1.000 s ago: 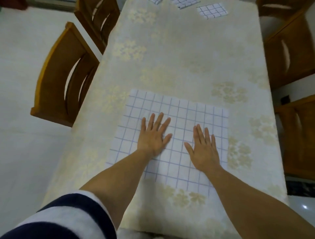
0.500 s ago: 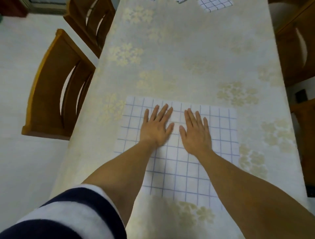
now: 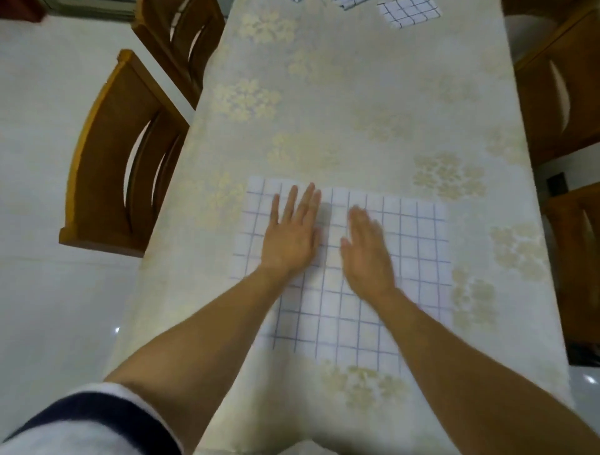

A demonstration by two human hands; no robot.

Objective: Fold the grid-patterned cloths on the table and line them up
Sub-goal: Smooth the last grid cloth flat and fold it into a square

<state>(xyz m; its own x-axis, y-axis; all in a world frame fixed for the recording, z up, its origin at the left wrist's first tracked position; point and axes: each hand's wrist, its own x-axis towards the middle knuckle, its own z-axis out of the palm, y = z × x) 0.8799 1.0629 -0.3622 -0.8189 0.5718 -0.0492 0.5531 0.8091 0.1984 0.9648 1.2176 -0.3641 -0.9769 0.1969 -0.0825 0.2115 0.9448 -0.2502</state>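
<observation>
A white cloth with a blue grid (image 3: 418, 253) lies spread flat on the near half of the table. My left hand (image 3: 292, 237) rests palm down on its left-centre part, fingers stretched out and close together. My right hand (image 3: 367, 250) lies flat beside it on the middle of the cloth, blurred by motion. Neither hand grips anything. At the table's far end a folded grid cloth (image 3: 409, 11) sits near the top edge, with parts of two more cloths (image 3: 349, 3) to its left, cut off by the frame.
The table wears a cream cloth with pale gold flowers (image 3: 324, 107). Two wooden chairs (image 3: 123, 162) stand along its left side, and more wooden chairs (image 3: 558, 91) along the right. The floor is pale tile.
Both hands have slid away from me across the cloth and closer together. The right hand has moved from the cloth's right part toward its middle. The view has shifted a little.
</observation>
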